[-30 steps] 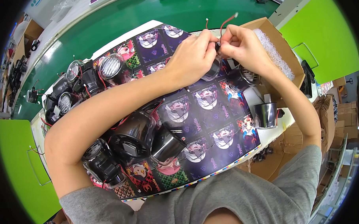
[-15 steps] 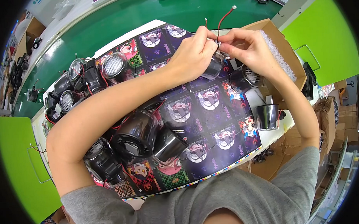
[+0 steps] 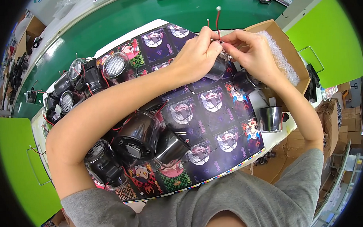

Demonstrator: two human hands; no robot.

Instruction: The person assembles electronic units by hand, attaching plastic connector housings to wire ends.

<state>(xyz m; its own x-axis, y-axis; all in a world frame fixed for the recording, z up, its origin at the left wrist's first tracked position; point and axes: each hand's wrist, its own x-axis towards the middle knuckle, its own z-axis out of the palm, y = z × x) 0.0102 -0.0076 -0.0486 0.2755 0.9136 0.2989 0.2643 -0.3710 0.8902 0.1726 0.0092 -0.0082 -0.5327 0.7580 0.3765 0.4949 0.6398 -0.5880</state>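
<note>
At the far side of the printed sheet, my left hand (image 3: 197,57) is closed around a dark cylindrical housing (image 3: 217,69) with a clear shell. My right hand (image 3: 252,51) meets it there, thumb and fingers pinched at the base of a red-and-black wire (image 3: 218,22). The wire stands up from between both hands and ends in a small white connector (image 3: 218,9). A second, shorter wire end pokes up behind my left fingers. The exact spot where my fingertips meet the wire is partly hidden. Just below my right hand lies another black housing (image 3: 244,82).
Several black housings with clear covers and red wires (image 3: 72,100) crowd the left. A large black one (image 3: 137,135) lies near centre; another (image 3: 270,119) stands at the right edge. A cardboard box (image 3: 301,65) with bubble wrap sits right. The sheet (image 3: 206,126) shows printed cartoon figures.
The wire's connector end has swung left and now stands nearly upright. My right fingers have shifted slightly at its base. The left hand has hardly moved, still on the housing.
</note>
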